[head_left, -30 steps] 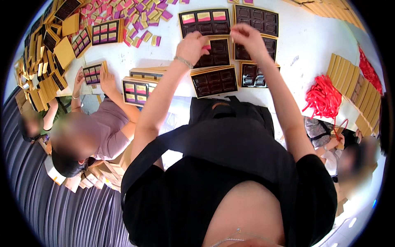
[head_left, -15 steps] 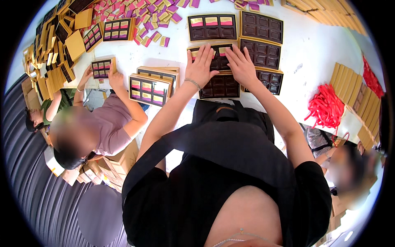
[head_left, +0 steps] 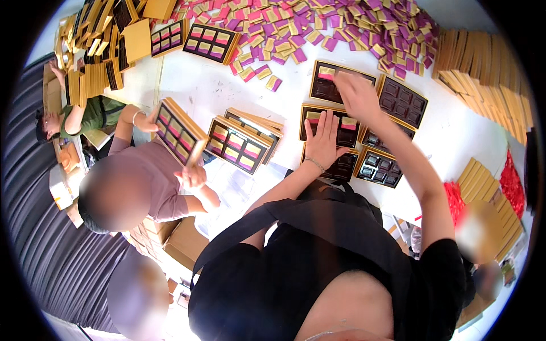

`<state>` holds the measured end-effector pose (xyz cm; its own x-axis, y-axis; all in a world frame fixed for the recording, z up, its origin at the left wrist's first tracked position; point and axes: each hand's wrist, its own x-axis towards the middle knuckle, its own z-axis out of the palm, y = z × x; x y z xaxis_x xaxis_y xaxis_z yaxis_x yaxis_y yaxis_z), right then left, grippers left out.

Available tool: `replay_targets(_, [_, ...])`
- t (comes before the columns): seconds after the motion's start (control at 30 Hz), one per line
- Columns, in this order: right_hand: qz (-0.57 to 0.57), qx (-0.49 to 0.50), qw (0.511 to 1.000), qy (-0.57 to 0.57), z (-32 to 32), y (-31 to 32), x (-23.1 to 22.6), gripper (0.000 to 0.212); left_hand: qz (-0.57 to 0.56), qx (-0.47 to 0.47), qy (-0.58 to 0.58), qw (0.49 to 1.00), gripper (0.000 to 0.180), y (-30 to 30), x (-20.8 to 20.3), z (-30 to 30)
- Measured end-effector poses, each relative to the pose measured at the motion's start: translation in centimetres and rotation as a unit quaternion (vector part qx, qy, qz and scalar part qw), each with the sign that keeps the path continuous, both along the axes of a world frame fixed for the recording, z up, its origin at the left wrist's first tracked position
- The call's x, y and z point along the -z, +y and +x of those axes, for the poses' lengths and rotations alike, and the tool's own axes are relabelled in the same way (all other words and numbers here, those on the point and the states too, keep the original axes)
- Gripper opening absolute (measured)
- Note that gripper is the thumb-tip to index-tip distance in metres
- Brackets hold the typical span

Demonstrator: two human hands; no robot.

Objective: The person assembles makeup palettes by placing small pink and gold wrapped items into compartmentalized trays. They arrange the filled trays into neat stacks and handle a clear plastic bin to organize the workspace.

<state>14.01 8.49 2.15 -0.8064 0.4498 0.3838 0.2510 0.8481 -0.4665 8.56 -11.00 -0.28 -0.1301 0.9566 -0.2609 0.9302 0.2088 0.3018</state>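
Observation:
My left hand (head_left: 323, 141) lies flat, fingers stretched, across a gold-edged box (head_left: 303, 134) with a dark six-compartment insert. Small gold-and-pink wrapped pieces (head_left: 349, 123) show in this box on both sides of my fingers. Over the far box (head_left: 322, 91) hovers my right hand (head_left: 357, 98), its fingers smeared by motion; whether they hold a piece cannot be seen. A gold-and-pink piece (head_left: 327, 73) sits in that box's far left compartment. Partly under my left wrist is a near box (head_left: 343, 166). Dark-insert boxes (head_left: 402, 102) stand in a column to the right.
Loose gold, pink and purple pieces (head_left: 341, 25) spread across the table's far side. Filled boxes (head_left: 238, 145) lean together at left, where a co-worker's hands hold a filled box (head_left: 181, 136). Gold box stacks (head_left: 483, 79) and red ribbon (head_left: 454, 196) lie at right.
My right hand has moved from the middle box to the far box, while my left stays on the middle one. The co-worker's box is now raised and tilted. My view has shifted.

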Motion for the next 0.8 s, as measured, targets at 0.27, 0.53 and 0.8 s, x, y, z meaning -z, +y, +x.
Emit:
replay_targets(0.27, [0.121, 0.069, 0.978, -0.154, -22.9, 9.9, 5.0, 0.032, 0.000, -0.038, -0.005, 0.999, 0.096, 1.1, 0.1, 0.6])
replay_targets(0.53, [-0.152, 0.078, 0.979, 0.110, -18.6, 11.2, 3.9, 0.033, 0.084, -0.089, 0.024, 0.992, 0.061, 5.7, -7.1, -8.2])
replay_targets(0.8, [-0.663, 0.240, 0.678, 0.208, 1.5, 2.9, -0.7, 0.020, 0.064, -0.024, 0.320, 0.945, 0.023, 22.5, 3.9, -31.6])
